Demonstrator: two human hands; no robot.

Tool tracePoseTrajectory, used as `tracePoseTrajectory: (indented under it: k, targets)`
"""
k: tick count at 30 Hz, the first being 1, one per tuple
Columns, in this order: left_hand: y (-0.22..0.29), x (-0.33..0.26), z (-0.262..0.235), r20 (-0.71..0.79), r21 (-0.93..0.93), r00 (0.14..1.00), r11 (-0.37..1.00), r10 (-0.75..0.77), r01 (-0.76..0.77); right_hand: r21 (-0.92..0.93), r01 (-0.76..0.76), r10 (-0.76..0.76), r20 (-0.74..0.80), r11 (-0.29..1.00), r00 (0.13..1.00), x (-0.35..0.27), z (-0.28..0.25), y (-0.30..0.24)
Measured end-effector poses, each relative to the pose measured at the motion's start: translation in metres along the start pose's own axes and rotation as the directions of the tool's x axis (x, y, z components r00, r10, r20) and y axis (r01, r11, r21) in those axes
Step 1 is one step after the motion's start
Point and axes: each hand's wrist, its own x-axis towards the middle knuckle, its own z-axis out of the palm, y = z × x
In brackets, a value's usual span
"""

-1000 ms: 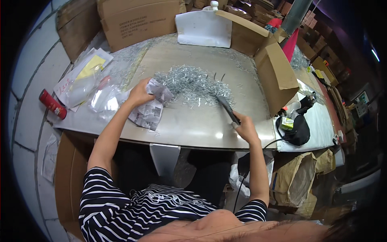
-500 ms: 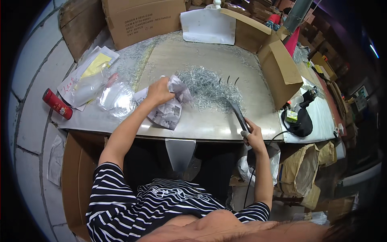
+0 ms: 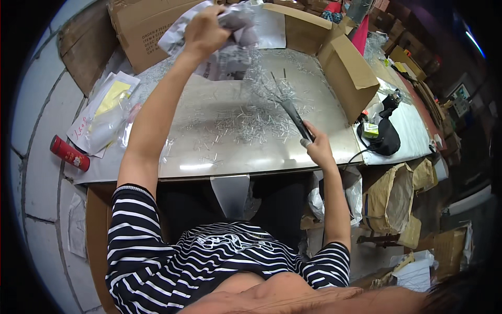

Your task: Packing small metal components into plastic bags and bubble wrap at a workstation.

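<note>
My left hand (image 3: 205, 30) is raised high over the table, gripping a crumpled clear plastic bag (image 3: 235, 36) that hangs open end down. Small silvery metal pins (image 3: 251, 118) are falling from it and lie scattered across the shiny metal tabletop (image 3: 209, 157). My right hand (image 3: 316, 146) rests near the table's front right edge, closed on the handle of a dark, long tool (image 3: 294, 118) whose tip points into the pile of pins.
An open cardboard box (image 3: 348, 73) stands at the right, another carton (image 3: 141, 26) at the back left. Plastic bags with a yellow card (image 3: 107, 112) and a red can (image 3: 69, 153) lie at the left. A black device (image 3: 384, 133) sits on white cloth.
My left hand has lifted the bag from the table surface to high above it, and the heap of pins has spilled out and spread across the table. The right hand stays on the tool.
</note>
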Motion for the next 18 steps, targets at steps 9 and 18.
tracePoseTrajectory:
  k: [9,18]
  targets:
    - [0.065,0.024,-0.021,-0.22,-0.242,0.968,0.955,0.117,-0.171,0.387,0.056,-0.067,0.017,0.92,0.998,-0.016,0.03,-0.068]
    - [0.021,0.055,-0.021,-0.265,-0.099,0.949,0.975,0.169,-0.201,0.618,0.028,0.023,-0.074,0.786,0.997,0.037,0.041,-0.114]
